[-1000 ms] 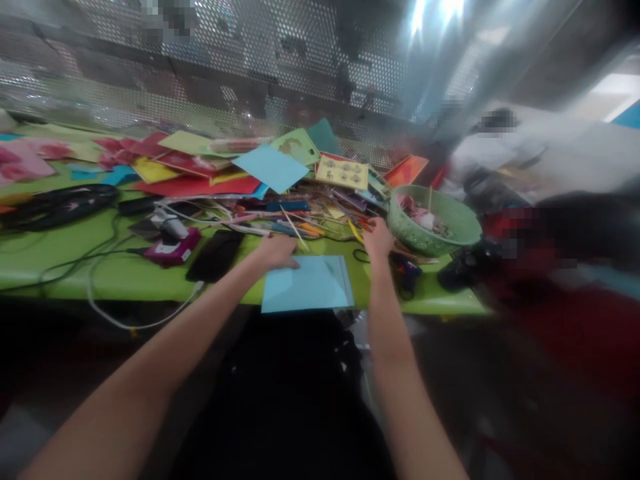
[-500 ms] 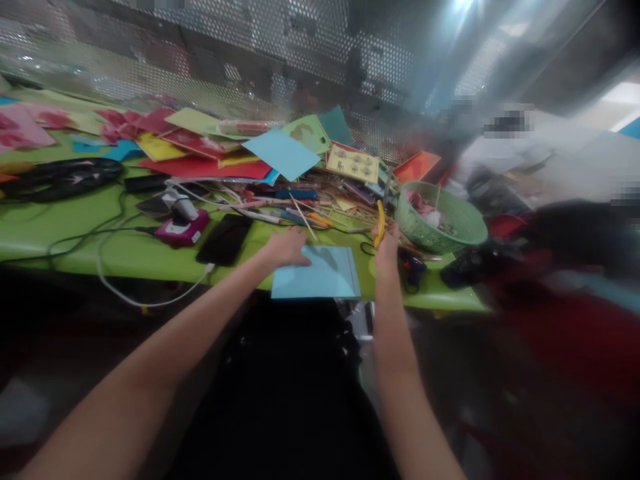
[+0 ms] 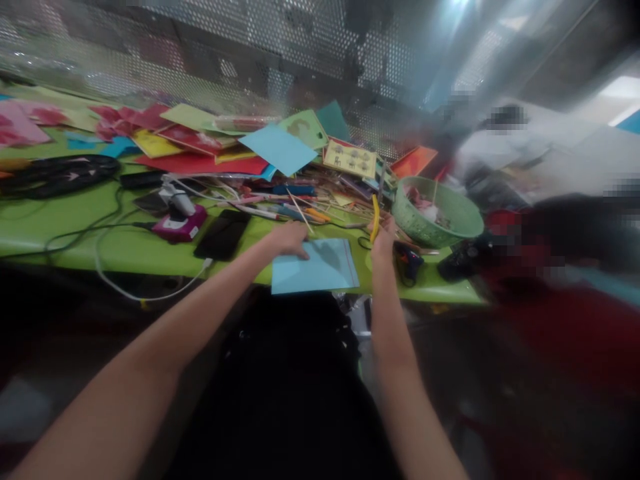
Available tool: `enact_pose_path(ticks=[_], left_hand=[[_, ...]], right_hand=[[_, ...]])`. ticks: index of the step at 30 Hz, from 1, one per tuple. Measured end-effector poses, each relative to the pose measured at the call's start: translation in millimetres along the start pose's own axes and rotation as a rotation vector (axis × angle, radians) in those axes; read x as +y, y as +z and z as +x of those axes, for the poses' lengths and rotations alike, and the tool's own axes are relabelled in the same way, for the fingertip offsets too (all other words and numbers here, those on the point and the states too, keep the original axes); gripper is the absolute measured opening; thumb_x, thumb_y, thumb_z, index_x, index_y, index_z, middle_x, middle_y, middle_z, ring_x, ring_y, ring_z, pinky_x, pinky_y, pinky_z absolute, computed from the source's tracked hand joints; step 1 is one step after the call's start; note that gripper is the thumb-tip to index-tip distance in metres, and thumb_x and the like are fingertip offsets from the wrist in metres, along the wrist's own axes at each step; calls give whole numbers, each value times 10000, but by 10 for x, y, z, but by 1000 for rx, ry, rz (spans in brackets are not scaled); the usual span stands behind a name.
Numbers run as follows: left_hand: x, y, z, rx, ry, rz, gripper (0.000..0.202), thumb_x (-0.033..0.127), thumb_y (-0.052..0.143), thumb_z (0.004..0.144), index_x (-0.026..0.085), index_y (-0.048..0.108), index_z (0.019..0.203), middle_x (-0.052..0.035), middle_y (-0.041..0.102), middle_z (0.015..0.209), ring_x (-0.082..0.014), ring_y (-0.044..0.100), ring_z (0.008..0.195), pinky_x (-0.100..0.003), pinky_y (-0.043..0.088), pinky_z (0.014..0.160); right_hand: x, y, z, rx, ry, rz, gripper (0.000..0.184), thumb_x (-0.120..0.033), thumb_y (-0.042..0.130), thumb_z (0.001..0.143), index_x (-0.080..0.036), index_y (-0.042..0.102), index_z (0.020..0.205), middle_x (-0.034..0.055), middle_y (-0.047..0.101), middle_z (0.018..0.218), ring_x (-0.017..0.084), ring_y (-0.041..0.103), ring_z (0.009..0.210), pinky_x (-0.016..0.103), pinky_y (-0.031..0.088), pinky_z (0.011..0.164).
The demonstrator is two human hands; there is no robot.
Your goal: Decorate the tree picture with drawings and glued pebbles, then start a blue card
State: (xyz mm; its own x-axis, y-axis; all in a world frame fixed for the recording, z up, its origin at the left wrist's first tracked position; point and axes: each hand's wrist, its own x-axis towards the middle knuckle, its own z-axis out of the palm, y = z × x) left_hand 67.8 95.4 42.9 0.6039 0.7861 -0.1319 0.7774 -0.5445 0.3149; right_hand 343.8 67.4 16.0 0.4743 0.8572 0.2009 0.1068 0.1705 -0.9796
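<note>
A light blue sheet of paper (image 3: 320, 270) lies at the near edge of the green table (image 3: 75, 243). My left hand (image 3: 289, 240) rests on the sheet's far left corner, fingers pressed down on it. My right hand (image 3: 383, 243) is closed around a thin yellow tool (image 3: 375, 217) that stands upright just right of the sheet. The fingers of both hands are partly blurred.
A heap of coloured cards, sticks and pens (image 3: 280, 173) covers the back of the table. A green basket (image 3: 435, 213) stands to the right, a black phone (image 3: 223, 235), a pink device (image 3: 179, 225) and cables (image 3: 125, 280) to the left. Another person (image 3: 500, 153) sits far right.
My right hand reached into the clutter, took up the yellow tool and drew back beside the blue sheet. My left hand stayed on the sheet.
</note>
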Motion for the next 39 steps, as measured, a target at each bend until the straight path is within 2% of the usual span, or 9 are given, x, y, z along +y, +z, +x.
enact_pose_path(ticks=[8, 13, 18, 25, 29, 31, 33, 36, 39], left_hand=[[3, 8, -66, -12, 69, -170, 624, 340, 719, 675, 178, 604, 1266, -123, 719, 1200, -300, 679, 1024, -359, 510, 845], [-141, -256, -64, 91, 148, -279, 428, 346, 593, 752, 181, 667, 1140, -85, 732, 1185, -263, 678, 1063, -330, 500, 907], [-227, -550, -61, 215, 159, -308, 452, 391, 589, 782, 185, 665, 1178, -84, 736, 1160, -272, 676, 1035, -368, 502, 911], [-69, -616, -73, 300, 101, -249, 434, 319, 624, 793, 199, 695, 1204, -84, 726, 1246, -311, 657, 1131, -400, 478, 993], [233, -341, -285, 656, -30, -302, 446, 281, 595, 901, 269, 622, 1345, -92, 584, 1473, -358, 417, 1430, -533, 283, 1188], [460, -52, -461, 773, -68, -612, 363, 335, 619, 922, 284, 637, 1281, -75, 612, 1412, -314, 435, 1408, -501, 289, 1207], [683, 285, -628, 574, -82, -1160, 285, 338, 693, 880, 267, 668, 1155, -72, 666, 1285, -276, 536, 1289, -445, 372, 1164], [898, 693, -750, 334, -81, -1377, 258, 400, 715, 868, 218, 694, 1050, -98, 733, 1101, -255, 687, 1009, -414, 556, 924], [926, 840, -680, 225, -104, -1566, 321, 400, 697, 896, 201, 671, 1146, -129, 731, 1217, -244, 717, 1082, -378, 588, 916]], right_hand=[[-110, 50, -108, 4, -16, 256, 497, -170, 636, 616, -298, 576, 1093, -81, 575, 775, 88, 532, 606, 169, 411, 496], [-179, 32, -172, -116, 50, 351, 472, -218, 728, 617, -290, 618, 1070, -101, 581, 722, 48, 424, 472, 164, 362, 432], [-221, 59, -224, -235, 104, 390, 476, -293, 803, 635, -270, 625, 1076, -64, 696, 774, 46, 403, 416, 174, 305, 360], [-189, 94, -227, -266, 131, 411, 522, -148, 810, 553, -252, 632, 1033, -115, 644, 690, 32, 442, 371, 157, 299, 328], [-199, 85, -222, -230, 129, 431, 523, -126, 781, 570, -259, 628, 1053, -116, 635, 701, 22, 434, 381, 147, 318, 340], [-218, 80, -220, -209, 121, 439, 525, -114, 768, 577, -265, 630, 1060, -117, 633, 709, 19, 430, 394, 141, 333, 353], [-238, 71, -218, -178, 106, 448, 521, -109, 753, 585, -272, 636, 1066, -118, 623, 703, 22, 418, 404, 137, 331, 356], [-254, 46, -216, -125, 80, 467, 488, -153, 746, 605, -281, 644, 1064, -116, 609, 698, 34, 400, 414, 145, 308, 345], [-252, 19, -213, -104, 62, 490, 440, -203, 756, 613, -268, 646, 1033, -120, 575, 658, 40, 384, 408, 155, 300, 343]])
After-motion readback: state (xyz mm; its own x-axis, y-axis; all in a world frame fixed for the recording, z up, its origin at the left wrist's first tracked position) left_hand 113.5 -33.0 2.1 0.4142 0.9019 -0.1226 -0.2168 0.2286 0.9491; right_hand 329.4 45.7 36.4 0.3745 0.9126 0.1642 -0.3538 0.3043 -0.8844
